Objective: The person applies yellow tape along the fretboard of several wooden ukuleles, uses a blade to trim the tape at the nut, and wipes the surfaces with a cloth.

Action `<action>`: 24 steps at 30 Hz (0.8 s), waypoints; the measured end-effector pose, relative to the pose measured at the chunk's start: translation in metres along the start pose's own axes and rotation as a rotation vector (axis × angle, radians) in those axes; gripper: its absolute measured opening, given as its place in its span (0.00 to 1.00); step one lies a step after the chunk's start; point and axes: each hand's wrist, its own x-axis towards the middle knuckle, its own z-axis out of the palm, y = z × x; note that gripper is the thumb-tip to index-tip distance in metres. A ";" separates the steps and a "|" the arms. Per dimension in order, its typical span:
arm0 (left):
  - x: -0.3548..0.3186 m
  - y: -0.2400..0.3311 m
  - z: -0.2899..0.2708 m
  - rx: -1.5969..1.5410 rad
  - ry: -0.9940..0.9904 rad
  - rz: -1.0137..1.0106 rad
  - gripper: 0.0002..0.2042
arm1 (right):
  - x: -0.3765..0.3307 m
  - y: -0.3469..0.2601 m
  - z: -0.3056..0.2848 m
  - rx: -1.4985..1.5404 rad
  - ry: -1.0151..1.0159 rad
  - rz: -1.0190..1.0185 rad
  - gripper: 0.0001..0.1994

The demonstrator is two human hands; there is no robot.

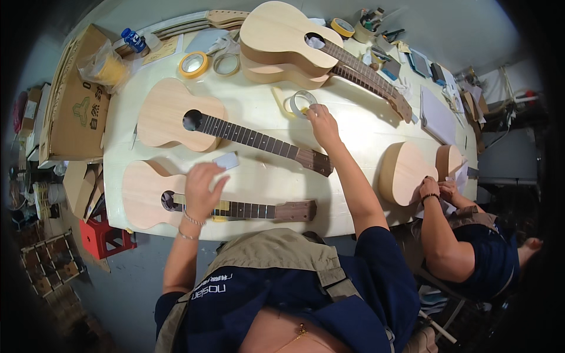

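Note:
Nearest to me lies an unfinished small guitar, ukulele-like, with a pale wood body [140, 197] and a dark fretboard. My left hand [202, 187] is over it by the soundhole, thumb apart from the fingers and nothing seen in them. Pieces of yellowish masking tape [224, 206] sit on its fretboard beside that hand. Farther off, my right hand [322, 122] reaches forward, its fingers closed on the edge of a tape roll [301, 101]. Between the hands rests a second pale small guitar [165, 115], its neck pointing right. A small white card [226, 160] is beside my left hand.
More pale guitar bodies [273, 29] are stacked at the back. Yellow tape rolls [193, 65] and a blue bottle [133, 40] stand back left, near a cardboard box [76, 112]. At right, a co-worker's hands [432, 187] work beside another body [403, 170]. A red stool [106, 236] stands lower left.

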 end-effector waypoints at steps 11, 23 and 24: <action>0.217 -0.243 0.080 0.584 -0.356 -0.403 0.13 | 0.021 -0.039 -0.017 0.050 0.029 0.232 0.28; 0.177 -0.133 0.010 -0.384 -0.009 -0.393 0.10 | -0.015 -0.133 -0.068 0.804 0.053 0.415 0.12; 0.153 -0.094 0.007 -0.478 0.014 -0.316 0.10 | -0.009 -0.142 -0.073 0.916 0.007 0.404 0.14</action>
